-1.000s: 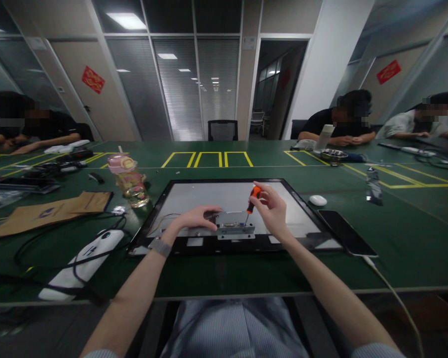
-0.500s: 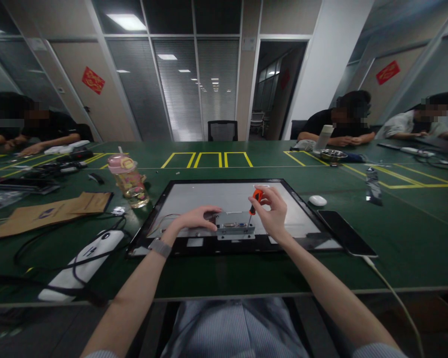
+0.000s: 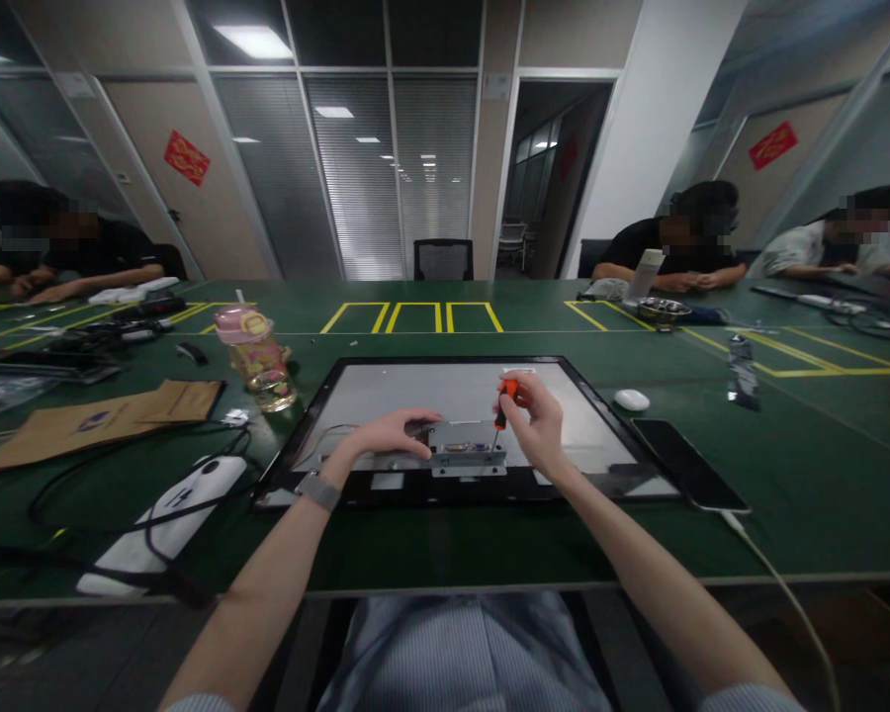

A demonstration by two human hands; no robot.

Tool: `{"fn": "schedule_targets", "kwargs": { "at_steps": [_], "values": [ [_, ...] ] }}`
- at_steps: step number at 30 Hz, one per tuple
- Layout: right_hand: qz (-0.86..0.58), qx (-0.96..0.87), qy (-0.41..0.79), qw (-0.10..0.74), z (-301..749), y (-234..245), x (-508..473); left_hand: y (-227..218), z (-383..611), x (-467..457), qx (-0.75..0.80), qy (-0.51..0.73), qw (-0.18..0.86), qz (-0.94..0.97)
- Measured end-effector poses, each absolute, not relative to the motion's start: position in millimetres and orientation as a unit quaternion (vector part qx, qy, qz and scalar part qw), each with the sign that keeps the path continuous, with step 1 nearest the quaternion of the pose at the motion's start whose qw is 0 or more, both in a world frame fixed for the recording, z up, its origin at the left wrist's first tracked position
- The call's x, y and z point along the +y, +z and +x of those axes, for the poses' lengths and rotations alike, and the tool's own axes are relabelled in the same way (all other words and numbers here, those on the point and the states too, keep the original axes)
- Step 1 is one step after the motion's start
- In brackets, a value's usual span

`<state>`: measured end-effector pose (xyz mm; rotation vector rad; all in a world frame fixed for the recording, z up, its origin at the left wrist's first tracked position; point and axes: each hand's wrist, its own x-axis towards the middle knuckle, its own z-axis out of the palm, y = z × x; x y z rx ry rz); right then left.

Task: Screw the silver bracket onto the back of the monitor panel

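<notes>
A display panel (image 3: 393, 391) with a black frame lies back side up in front of me. Near its front edge sits a metal bracket (image 3: 460, 458) with a row of connector ports. My left hand (image 3: 392, 433) grips the left end of this bracket between thumb and fingers; part of that end is hidden. In my right hand (image 3: 540, 420) is a screwdriver (image 3: 501, 415) with an orange and black handle, pinched by the fingers. It stands almost upright, its shaft pointing down at the bracket's right end. Where the tip meets the metal is too small to make out.
To the left stand a pink-lidded cup (image 3: 256, 361), a paper bag (image 3: 111, 420) and a white power strip (image 3: 170, 524) with black cables. A phone (image 3: 688, 463) on a cable and a white earbud case (image 3: 631, 400) lie right. Other people sit across the table (image 3: 430, 549).
The screwdriver's handle and my right hand have shifted slightly left and down, with the fingers turned a little around the handle. My left hand and the bracket stay where they were.
</notes>
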<state>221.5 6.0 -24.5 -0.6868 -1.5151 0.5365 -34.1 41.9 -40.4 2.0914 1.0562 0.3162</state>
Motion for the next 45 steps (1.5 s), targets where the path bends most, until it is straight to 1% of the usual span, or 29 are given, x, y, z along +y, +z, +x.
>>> {"fn": "schedule_targets", "kwargs": {
  "at_steps": [3, 6, 10, 17, 23, 30, 34, 37, 42, 45],
  "values": [
    [-0.249, -0.64, 0.344, 0.641, 224.1, -22.0, 11.2, -39.9, -34.4, 41.4, 0.413, 0.126, 0.38, 0.818],
    [-0.236, -0.606, 0.404, 0.643, 227.8, -18.9, 17.6, -40.9, -34.9, 41.9, 0.411, 0.13, 0.379, 0.819],
    [-0.233, -0.618, 0.457, 0.597, 230.3, -15.4, 20.1, -41.5, -35.5, 42.6, 0.42, 0.123, 0.378, 0.816],
    [-0.197, -0.604, 0.473, 0.61, 228.9, -13.0, 16.9, -39.8, -35.1, 42.2, 0.411, 0.121, 0.374, 0.822],
    [-0.208, -0.603, 0.512, 0.576, 230.2, -14.1, 17.8, -42.4, -34.4, 43.4, 0.409, 0.131, 0.372, 0.823],
    [-0.21, -0.63, 0.456, 0.593, 232.5, -15.6, 19.7, -41.9, -34.6, 43.0, 0.415, 0.127, 0.373, 0.82],
    [-0.207, -0.635, 0.485, 0.564, 234.3, -17.4, 20.5, -41.1, -34.9, 42.6, 0.418, 0.122, 0.375, 0.819],
    [-0.184, -0.629, 0.503, 0.564, 232.7, -15.0, 18.0, -40.9, -34.9, 42.6, 0.413, 0.124, 0.377, 0.82],
    [-0.19, -0.631, 0.471, 0.587, 231.7, -13.4, 16.1, -42.1, -34.9, 43.5, 0.412, 0.123, 0.381, 0.818],
    [-0.196, -0.636, 0.474, 0.577, 232.9, -14.3, 17.4, -42.9, -35.1, 43.6, 0.415, 0.125, 0.379, 0.818]
  ]
}}
